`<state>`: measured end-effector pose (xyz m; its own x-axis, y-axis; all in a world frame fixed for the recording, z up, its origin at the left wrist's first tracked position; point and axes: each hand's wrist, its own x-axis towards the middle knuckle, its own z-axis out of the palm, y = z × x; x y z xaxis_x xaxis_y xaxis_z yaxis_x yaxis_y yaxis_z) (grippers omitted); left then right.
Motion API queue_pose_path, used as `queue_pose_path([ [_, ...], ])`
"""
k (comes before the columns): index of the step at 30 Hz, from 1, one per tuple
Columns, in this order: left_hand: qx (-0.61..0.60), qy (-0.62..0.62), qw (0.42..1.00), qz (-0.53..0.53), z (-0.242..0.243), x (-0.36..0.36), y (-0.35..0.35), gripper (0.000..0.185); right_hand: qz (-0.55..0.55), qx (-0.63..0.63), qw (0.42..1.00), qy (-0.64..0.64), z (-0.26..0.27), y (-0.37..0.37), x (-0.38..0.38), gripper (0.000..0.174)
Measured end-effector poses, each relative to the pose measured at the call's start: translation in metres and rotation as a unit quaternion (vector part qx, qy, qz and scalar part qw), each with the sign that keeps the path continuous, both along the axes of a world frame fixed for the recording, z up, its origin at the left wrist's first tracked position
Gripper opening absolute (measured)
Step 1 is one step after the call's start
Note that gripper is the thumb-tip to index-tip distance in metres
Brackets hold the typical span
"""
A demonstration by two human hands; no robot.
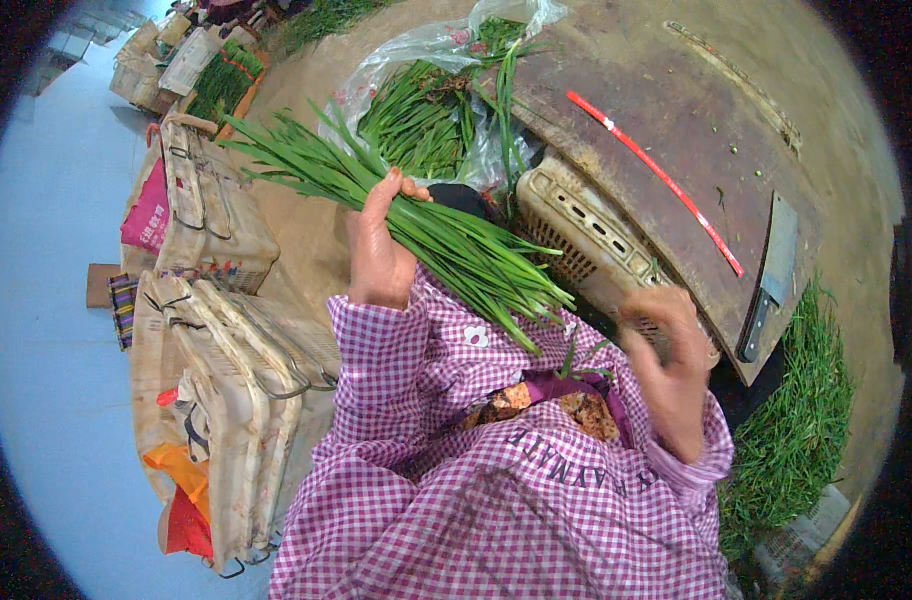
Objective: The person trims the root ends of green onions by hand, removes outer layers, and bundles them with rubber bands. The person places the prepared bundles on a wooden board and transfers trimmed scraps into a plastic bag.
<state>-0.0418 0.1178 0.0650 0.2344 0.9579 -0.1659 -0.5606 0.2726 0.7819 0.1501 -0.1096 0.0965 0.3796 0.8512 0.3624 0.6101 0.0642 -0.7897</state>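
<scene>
My left hand [385, 244] grips a bunch of garlic chives [456, 255] around its middle. The leafy tips point to the upper left, and the cut pale ends hang to the lower right over my checked smock [441, 480]. Apart from the bunch, my right hand [670, 360] is raised beside the board's near edge, blurred by motion. Its fingers are bent, and nothing shows between them and the thumb. A few loose chive leaves [572, 364] lie on the smock, close below the cut ends.
A red tie strip [655, 180] and a cleaver [772, 270] lie on a worn board [651, 127] over a plastic crate [576, 217]. Beyond my left hand is a clear bag of chives [418, 120]. Stacked crates [238, 420] stand left; loose greens [793, 420] are heaped right.
</scene>
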Motion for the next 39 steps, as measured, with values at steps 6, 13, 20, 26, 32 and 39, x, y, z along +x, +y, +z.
queue_pose_path([
  [6, 0.017, 0.001, 1.0, 0.008, 0.002, 0.001, -0.01, 0.019, 0.057, 0.063, 0.992, -0.09, -0.026, 0.056, -0.035, 0.042],
  [13, 0.011, -0.017, 1.0, 0.01, 0.008, 0.004, -0.013, 0.022, 0.082, 0.07, 0.989, -0.098, -0.044, 0.092, -0.064, 0.034],
  [20, 0.011, -0.026, 1.0, -0.013, -0.001, -0.002, -0.008, 0.036, 0.061, 0.086, 0.994, -0.008, -0.053, 0.102, -0.065, 0.02],
  [26, 0.012, -0.034, 0.999, -0.031, -0.004, -0.006, -0.006, 0.047, 0.04, 0.084, 0.996, -0.009, -0.055, 0.102, -0.068, 0.022],
  [32, 0.022, -0.018, 0.999, -0.017, -0.003, -0.005, -0.005, 0.035, 0.012, 0.088, 0.996, 0.022, -0.066, 0.098, -0.061, 0.023],
  [39, 0.013, -0.001, 1.0, 0.014, 0.0, -0.005, -0.011, 0.026, 0.037, 0.021, 0.994, -0.105, -0.06, 0.077, -0.052, 0.079],
])
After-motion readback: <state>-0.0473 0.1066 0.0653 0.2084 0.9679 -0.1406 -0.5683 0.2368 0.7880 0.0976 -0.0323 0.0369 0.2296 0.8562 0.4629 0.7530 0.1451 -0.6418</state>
